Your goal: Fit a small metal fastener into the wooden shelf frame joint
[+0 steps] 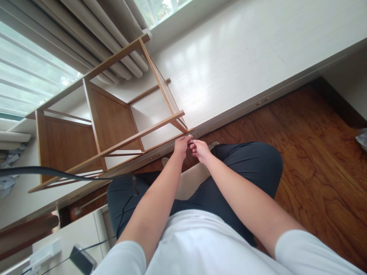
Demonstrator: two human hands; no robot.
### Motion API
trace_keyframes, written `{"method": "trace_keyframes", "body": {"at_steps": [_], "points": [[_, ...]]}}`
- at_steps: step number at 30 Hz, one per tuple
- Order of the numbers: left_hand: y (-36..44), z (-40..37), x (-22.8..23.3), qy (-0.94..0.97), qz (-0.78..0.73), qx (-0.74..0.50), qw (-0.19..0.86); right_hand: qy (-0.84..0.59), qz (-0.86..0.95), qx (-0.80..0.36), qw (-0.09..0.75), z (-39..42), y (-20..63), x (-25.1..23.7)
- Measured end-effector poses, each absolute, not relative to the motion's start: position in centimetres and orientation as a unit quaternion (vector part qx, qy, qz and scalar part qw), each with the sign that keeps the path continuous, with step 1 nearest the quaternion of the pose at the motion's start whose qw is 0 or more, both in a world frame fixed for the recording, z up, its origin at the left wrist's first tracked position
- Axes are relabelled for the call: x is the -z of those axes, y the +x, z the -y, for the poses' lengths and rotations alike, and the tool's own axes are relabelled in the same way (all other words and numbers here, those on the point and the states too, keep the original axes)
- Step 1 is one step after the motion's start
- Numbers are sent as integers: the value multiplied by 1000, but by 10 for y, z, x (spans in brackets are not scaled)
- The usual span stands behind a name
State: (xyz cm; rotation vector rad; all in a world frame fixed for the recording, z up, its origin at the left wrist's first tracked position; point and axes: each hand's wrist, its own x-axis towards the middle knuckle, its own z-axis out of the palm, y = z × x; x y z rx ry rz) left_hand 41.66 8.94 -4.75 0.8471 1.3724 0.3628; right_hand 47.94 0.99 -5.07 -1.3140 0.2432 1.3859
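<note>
Close together in front of my knees, my left hand (181,146) and my right hand (200,149) have their fingertips pinched around something small and thin. It looks pale or metallic, but its kind is too small to make out. Just beyond my fingers is the near corner of a brown wooden frame (137,135), which has slats and solid panels and lies on the white surface. I cannot tell whether my left fingertips touch the frame's corner.
A long white ledge (243,53) runs to the right under the window. Grey curtains (97,34) hang behind the frame. Below lies a wooden floor (315,164). A black cable (71,175) crosses at left, and a dark phone-like device (82,259) rests on a white surface at lower left.
</note>
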Motion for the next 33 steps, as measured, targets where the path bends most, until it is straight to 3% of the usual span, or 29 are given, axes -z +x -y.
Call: {"method": "trace_keyframes", "body": {"at_steps": [10,20,33], "points": [[416,-87,51,413,-606,-160,661,-586,-125,-569,564,-9,480,45],[418,-86,46,425,-595,-153,664,-713,65,-444,538,-8,474,64],[419,-88,50,358,-601,-178,692,-786,184,-368,461,-2,472,62]]}}
